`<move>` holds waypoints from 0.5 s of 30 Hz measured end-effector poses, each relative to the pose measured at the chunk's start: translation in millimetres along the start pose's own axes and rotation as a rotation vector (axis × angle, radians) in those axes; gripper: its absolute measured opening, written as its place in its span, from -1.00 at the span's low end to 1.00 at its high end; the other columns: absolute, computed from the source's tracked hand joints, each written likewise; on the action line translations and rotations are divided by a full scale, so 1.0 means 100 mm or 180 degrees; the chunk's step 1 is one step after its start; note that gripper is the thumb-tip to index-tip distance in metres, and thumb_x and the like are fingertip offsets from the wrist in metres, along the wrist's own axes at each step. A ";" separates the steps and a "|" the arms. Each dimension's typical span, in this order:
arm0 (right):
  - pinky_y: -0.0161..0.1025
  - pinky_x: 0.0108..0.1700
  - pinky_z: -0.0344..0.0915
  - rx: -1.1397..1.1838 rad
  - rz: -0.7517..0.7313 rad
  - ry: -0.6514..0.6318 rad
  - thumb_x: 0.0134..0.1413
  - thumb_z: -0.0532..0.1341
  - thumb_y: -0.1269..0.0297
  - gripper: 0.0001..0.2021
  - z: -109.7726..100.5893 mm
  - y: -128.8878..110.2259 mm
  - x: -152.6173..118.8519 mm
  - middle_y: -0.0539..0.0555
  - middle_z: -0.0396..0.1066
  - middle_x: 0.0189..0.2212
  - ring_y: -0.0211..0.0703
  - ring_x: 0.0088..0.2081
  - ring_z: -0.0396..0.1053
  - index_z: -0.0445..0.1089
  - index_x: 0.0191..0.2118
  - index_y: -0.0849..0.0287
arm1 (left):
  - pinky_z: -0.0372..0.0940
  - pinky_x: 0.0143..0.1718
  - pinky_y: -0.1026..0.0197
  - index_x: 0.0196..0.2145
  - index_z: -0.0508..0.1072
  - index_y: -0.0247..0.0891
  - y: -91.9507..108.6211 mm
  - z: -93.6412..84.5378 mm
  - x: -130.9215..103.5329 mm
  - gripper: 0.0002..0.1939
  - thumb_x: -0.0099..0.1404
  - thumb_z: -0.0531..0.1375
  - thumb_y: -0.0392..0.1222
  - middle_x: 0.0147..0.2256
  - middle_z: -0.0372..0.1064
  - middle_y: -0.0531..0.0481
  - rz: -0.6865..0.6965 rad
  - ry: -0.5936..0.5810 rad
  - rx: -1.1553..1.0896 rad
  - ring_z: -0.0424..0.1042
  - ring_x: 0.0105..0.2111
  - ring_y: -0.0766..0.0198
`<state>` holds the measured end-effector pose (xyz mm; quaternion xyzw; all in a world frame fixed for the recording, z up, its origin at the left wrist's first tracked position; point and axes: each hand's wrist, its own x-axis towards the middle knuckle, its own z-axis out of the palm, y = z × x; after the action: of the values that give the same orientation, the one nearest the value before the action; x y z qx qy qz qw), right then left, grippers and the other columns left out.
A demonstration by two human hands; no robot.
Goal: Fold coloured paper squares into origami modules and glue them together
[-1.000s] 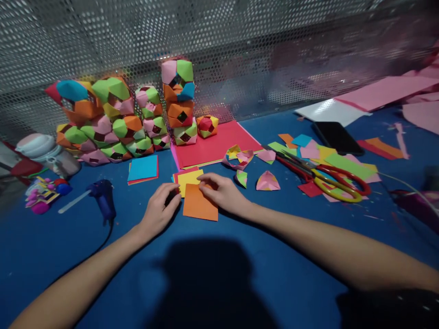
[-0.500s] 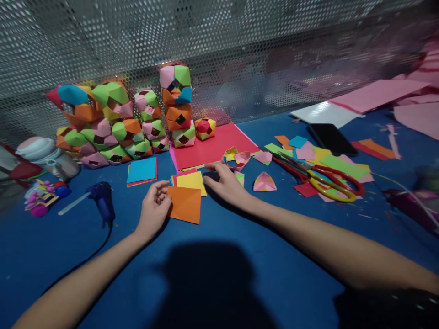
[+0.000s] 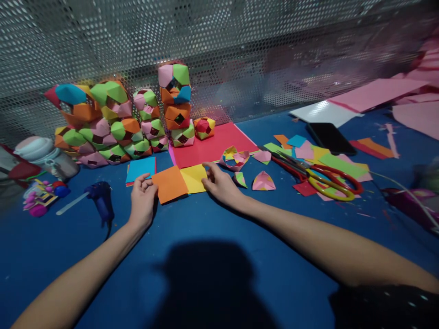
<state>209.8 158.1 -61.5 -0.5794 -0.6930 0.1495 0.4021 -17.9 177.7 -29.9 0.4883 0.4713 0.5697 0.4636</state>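
My left hand (image 3: pixel 143 201) is closed on the left edge of an orange paper square (image 3: pixel 170 184), thumb on top. The square's right side overlaps a yellow paper square (image 3: pixel 195 179). At the yellow square's right edge, my right hand (image 3: pixel 222 186) pinches it between thumb and fingers. Just behind my left hand lies a stack of paper squares with a blue one (image 3: pixel 141 168) on top and red beneath. Right of my right hand sit a small folded green and pink piece (image 3: pixel 240 179), a folded pink piece (image 3: pixel 264 181) and a partly joined paper ring (image 3: pixel 234 158).
Stacked folded-paper balls (image 3: pixel 113 123) stand along the mesh wall. Red paper (image 3: pixel 206 148) lies behind my hands. Scissors (image 3: pixel 329 183), paper scraps (image 3: pixel 343 164) and a phone (image 3: pixel 331 138) are on the right. A blue glue gun (image 3: pixel 102 201) and a lidded jar (image 3: pixel 46 157) are on the left.
My left hand has moved left and slightly away from me with the orange square, uncovering more of the yellow one. My right hand has come to the yellow square's right edge.
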 end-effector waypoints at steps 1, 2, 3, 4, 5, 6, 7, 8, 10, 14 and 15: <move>-0.23 -0.33 0.23 0.0086 0.0010 0.0068 0.04 0.04 0.38 -0.58 0.00 0.00 0.00 0.10 0.36 -0.32 -0.17 -0.39 0.32 0.11 0.07 0.23 | 0.19 -0.45 0.39 -0.11 0.27 -0.24 0.01 0.00 -0.01 -0.54 -0.02 0.20 -0.36 -0.42 0.26 0.13 -0.0035 -0.0030 0.0001 0.29 -0.50 0.44; -0.23 -0.33 0.24 0.0214 0.0018 0.0153 0.05 0.04 0.37 -0.59 -0.01 -0.01 0.00 0.10 0.36 -0.33 -0.18 -0.39 0.32 0.11 0.06 0.23 | 0.18 -0.46 0.39 -0.11 0.28 -0.24 0.02 0.01 -0.02 -0.53 -0.03 0.20 -0.37 -0.43 0.27 0.13 -0.0071 -0.0066 0.0005 0.28 -0.50 0.44; -0.24 -0.33 0.24 0.0384 0.0024 0.0245 0.05 0.04 0.36 -0.60 -0.02 -0.02 0.00 0.09 0.36 -0.34 -0.19 -0.40 0.31 0.12 0.06 0.23 | 0.17 -0.47 0.39 -0.12 0.30 -0.25 0.03 0.01 -0.04 -0.54 -0.04 0.20 -0.38 -0.43 0.27 0.13 -0.0121 -0.0105 -0.0005 0.27 -0.51 0.44; -0.24 -0.34 0.24 0.0585 0.0035 0.0332 0.05 0.05 0.35 -0.61 -0.02 -0.04 -0.01 0.07 0.35 -0.36 -0.21 -0.42 0.30 0.13 0.04 0.22 | 0.16 -0.47 0.39 -0.14 0.33 -0.26 0.04 0.02 -0.05 -0.56 -0.04 0.21 -0.38 -0.44 0.27 0.12 -0.0183 -0.0141 -0.0043 0.26 -0.52 0.45; -0.26 -0.36 0.24 0.0803 0.0053 0.0395 0.05 0.06 0.34 -0.63 -0.03 -0.06 -0.02 0.05 0.34 -0.39 -0.23 -0.43 0.29 0.15 0.02 0.22 | 0.16 -0.47 0.39 -0.19 0.37 -0.27 0.04 0.03 -0.07 -0.62 -0.05 0.21 -0.37 -0.44 0.27 0.12 -0.0256 -0.0176 -0.0104 0.26 -0.52 0.45; -0.27 -0.38 0.24 0.1018 0.0078 0.0417 0.04 0.07 0.33 -0.65 -0.03 -0.09 -0.03 0.03 0.33 -0.42 -0.24 -0.45 0.28 0.17 -0.01 0.22 | 0.16 -0.46 0.38 -0.25 0.39 -0.29 0.04 0.04 -0.08 -0.68 -0.04 0.23 -0.36 -0.45 0.27 0.11 -0.0331 -0.0211 -0.0179 0.26 -0.52 0.45; -0.29 -0.40 0.23 0.1205 0.0107 0.0391 0.04 0.09 0.32 -0.67 -0.03 -0.12 -0.04 0.01 0.32 -0.44 -0.26 -0.47 0.27 0.19 -0.03 0.22 | 0.18 -0.45 0.37 -0.32 0.41 -0.29 0.05 0.05 -0.10 -0.75 -0.04 0.24 -0.34 -0.46 0.27 0.10 -0.0400 -0.0246 -0.0257 0.26 -0.51 0.44; -0.30 -0.41 0.23 0.1384 0.0133 0.0321 0.03 0.10 0.31 -0.68 -0.02 -0.15 -0.06 0.00 0.33 -0.45 -0.27 -0.47 0.27 0.20 -0.05 0.22 | 0.19 -0.44 0.36 -0.38 0.40 -0.29 0.05 0.06 -0.12 -0.81 -0.03 0.24 -0.31 -0.47 0.28 0.10 -0.0456 -0.0285 -0.0324 0.27 -0.51 0.43; -0.31 -0.41 0.25 0.1710 0.0160 0.0109 0.03 0.11 0.32 -0.71 -0.01 -0.22 -0.09 0.00 0.35 -0.45 -0.28 -0.46 0.29 0.22 -0.08 0.22 | 0.21 -0.42 0.34 -0.45 0.38 -0.29 0.08 0.08 -0.15 -0.86 -0.02 0.25 -0.27 -0.49 0.28 0.09 -0.0535 -0.0391 -0.0425 0.28 -0.50 0.41; -0.28 -0.31 0.31 0.1948 0.0107 -0.0191 0.05 0.11 0.33 -0.74 0.03 -0.33 -0.18 0.06 0.42 -0.36 -0.26 -0.36 0.38 0.24 -0.09 0.21 | 0.25 -0.39 0.35 -0.49 0.34 -0.27 0.14 0.12 -0.21 -0.88 -0.02 0.23 -0.28 -0.47 0.29 0.08 -0.0627 -0.0542 -0.0589 0.30 -0.46 0.40; -0.27 -0.29 0.32 0.1914 0.0081 -0.0222 0.06 0.11 0.34 -0.75 0.03 -0.35 -0.20 0.06 0.43 -0.34 -0.25 -0.34 0.39 0.25 -0.09 0.20 | 0.26 -0.38 0.34 -0.49 0.32 -0.26 0.15 0.12 -0.22 -0.88 -0.01 0.23 -0.28 -0.46 0.30 0.08 -0.0670 -0.0584 -0.0620 0.32 -0.45 0.39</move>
<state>184.0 130.9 -47.4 -0.4375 -0.6238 0.3728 0.5296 -4.9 155.4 -17.0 0.4389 0.4182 0.5139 0.6069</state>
